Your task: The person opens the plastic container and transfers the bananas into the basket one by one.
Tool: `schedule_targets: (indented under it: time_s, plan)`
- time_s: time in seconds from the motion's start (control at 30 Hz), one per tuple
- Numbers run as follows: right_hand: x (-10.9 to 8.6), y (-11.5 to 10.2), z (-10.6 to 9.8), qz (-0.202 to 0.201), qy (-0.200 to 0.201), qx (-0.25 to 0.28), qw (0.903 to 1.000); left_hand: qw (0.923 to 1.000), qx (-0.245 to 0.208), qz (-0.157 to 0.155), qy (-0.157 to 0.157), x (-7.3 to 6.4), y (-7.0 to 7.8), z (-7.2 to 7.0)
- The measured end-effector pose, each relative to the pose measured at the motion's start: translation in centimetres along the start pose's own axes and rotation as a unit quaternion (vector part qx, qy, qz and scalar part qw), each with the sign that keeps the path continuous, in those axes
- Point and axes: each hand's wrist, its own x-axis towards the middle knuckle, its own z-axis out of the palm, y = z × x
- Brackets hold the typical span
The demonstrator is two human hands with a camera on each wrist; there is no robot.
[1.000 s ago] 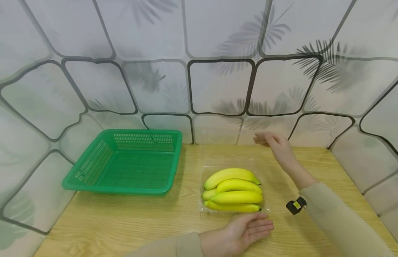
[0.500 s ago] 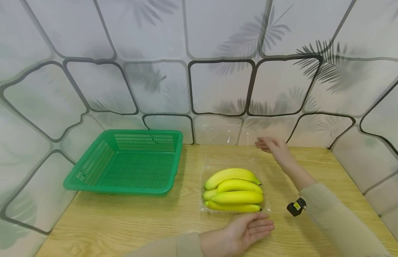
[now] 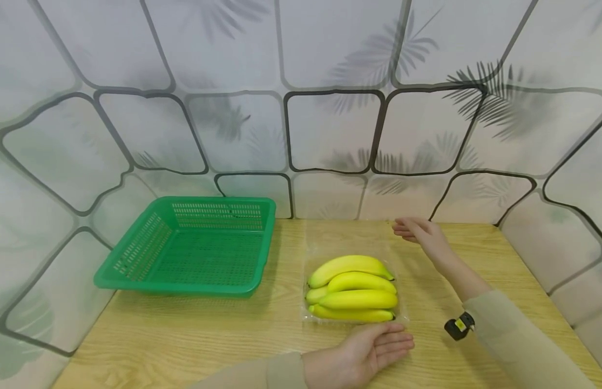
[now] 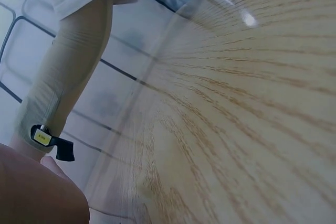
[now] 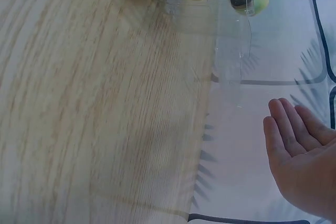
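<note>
Several yellow bananas (image 3: 359,299) lie in a clear plastic clamshell box (image 3: 401,312) on the wooden table. Its transparent lid (image 3: 346,233) is raised behind the bananas and hard to make out. At the box's front edge my left hand (image 3: 359,354) rests palm up with fingers extended; whether it touches the box is unclear. My right hand (image 3: 422,237) is held beside the lid's right side, fingers together and nearly straight. The right wrist view shows a gap between that hand (image 5: 302,156) and the clear plastic (image 5: 228,61). Neither hand holds anything.
To the left stands a green perforated plastic basket (image 3: 208,259). A patterned wall (image 3: 330,129) closes off the back and both sides of the table (image 3: 232,329). A small black device (image 3: 459,326) hangs at the right wrist.
My right hand has moved slightly down and to the right in the head view. The clear lid's top edge now appears lower. My left hand, the bananas and the basket stay put.
</note>
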Motion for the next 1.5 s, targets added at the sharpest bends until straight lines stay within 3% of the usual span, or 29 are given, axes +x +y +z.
schedule_targets:
  time_s: [0.8, 1.03, 1.5]
  plan:
    - [-3.4, 0.7, -0.8, -0.030, -0.033, 0.036, 0.9984, 0.9999, -0.002, 0.005, -0.013, -0.1, 0.1, 0.0]
    - [-4.6, 0.9, -0.9, -0.004, -0.061, 0.079, 0.9950, 0.9999, -0.007, 0.005, -0.007, -0.3, 0.2, 0.1]
    - [-5.9, 2.1, -0.3, 0.050, -0.109, 0.100, 0.9877, 0.9999, -0.012, 0.001, 0.001, -0.3, 0.3, 0.2]
